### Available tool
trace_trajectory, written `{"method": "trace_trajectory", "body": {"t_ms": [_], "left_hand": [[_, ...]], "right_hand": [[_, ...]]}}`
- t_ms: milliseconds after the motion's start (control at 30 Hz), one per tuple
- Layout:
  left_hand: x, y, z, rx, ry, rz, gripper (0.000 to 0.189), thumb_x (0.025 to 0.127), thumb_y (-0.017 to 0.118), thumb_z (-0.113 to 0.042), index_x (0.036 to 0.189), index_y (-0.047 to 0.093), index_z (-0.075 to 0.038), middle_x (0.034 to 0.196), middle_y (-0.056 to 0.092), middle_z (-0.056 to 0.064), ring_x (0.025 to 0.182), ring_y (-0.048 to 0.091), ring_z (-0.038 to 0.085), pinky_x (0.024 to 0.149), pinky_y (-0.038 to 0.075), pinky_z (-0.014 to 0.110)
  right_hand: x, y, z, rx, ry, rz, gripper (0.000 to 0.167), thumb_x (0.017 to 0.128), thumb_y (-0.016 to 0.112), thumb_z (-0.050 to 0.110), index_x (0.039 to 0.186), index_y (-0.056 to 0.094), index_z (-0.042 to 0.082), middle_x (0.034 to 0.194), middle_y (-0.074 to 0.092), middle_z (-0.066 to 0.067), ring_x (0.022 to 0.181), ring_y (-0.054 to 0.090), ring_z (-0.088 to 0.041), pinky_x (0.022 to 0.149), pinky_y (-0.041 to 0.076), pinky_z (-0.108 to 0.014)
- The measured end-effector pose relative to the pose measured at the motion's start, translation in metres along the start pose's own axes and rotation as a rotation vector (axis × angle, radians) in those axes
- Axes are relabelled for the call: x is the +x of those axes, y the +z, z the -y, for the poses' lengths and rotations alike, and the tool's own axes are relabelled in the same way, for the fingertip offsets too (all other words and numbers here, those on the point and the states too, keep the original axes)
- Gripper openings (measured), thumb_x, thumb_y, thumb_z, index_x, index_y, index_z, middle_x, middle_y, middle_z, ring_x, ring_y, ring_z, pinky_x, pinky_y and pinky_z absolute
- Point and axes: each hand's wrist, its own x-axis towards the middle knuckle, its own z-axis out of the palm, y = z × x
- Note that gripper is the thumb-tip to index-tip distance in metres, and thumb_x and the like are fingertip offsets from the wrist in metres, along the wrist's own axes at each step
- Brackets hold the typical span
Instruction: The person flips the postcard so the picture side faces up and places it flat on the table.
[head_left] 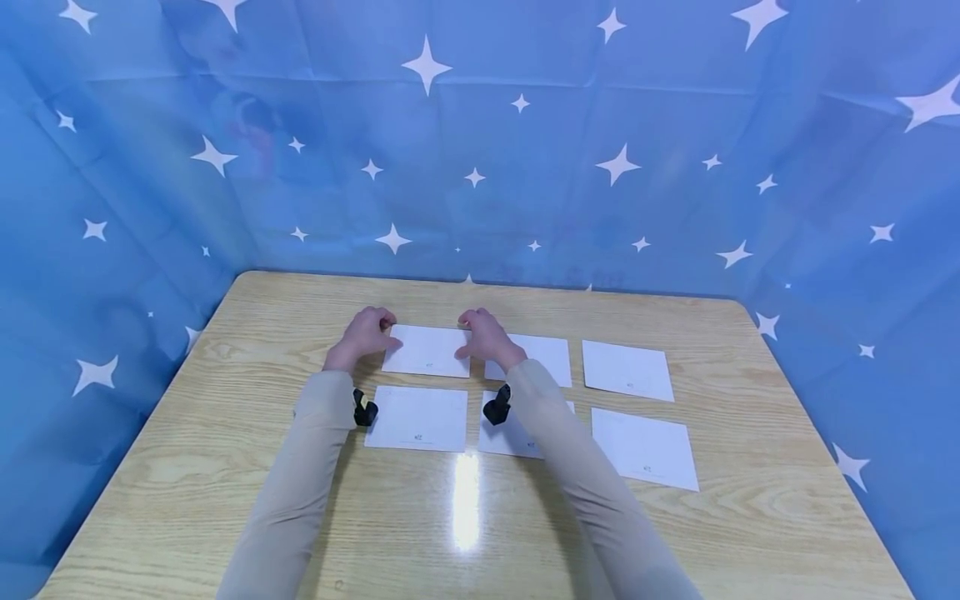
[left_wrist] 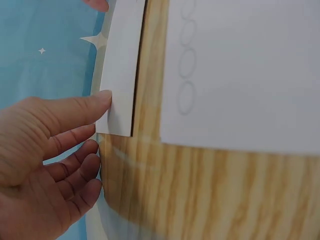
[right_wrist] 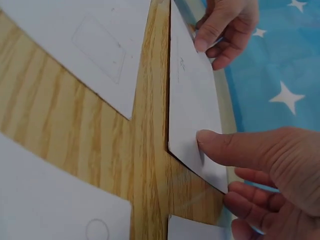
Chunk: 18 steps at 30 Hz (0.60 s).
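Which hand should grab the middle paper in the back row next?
Probably the right hand: it's next to the middle back paper, while the left hand is farther off, at the left end of the left back paper. Both hands hold that paper, so the right should let go first.

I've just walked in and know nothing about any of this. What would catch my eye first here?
Probably the bright blue curtain scattered with white stars, filling the background behind and beside the wooden table. Next, six white sheets lying in two rows of three across the tabletop. Then the left hand and right hand, reaching forward to hold opposite ends of the back-left sheet.
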Motion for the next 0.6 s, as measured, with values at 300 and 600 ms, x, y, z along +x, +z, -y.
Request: {"method": "trace_trajectory", "body": {"t_ms": [300,600], "left_hand": [[0.0052,-0.0005,-0.0014,-0.008,-0.032,0.024,0.039,0.080,0.071,-0.009,0.113,0.055,0.006,0.108,0.053,0.019,0.094,0.046,0.029,0.086,0.042,0.041],[0.0049,-0.0011,-0.0071,-0.017,-0.057,0.042,0.039,0.079,0.070,-0.005,0.109,0.049,0.005,0.097,0.048,0.015,0.086,0.044,0.027,0.074,0.040,0.035]], "right_hand": [[0.0046,-0.0033,0.0013,-0.012,0.014,0.049,0.051,0.080,0.075,0.014,0.124,0.052,0.000,0.121,0.049,-0.013,0.109,0.046,-0.025,0.097,0.040,-0.035],[0.0072,-0.0067,0.0047,-0.037,0.056,0.083,0.048,0.078,0.077,0.016,0.117,0.052,0.002,0.116,0.047,-0.011,0.103,0.041,-0.025,0.090,0.040,-0.035]]}}
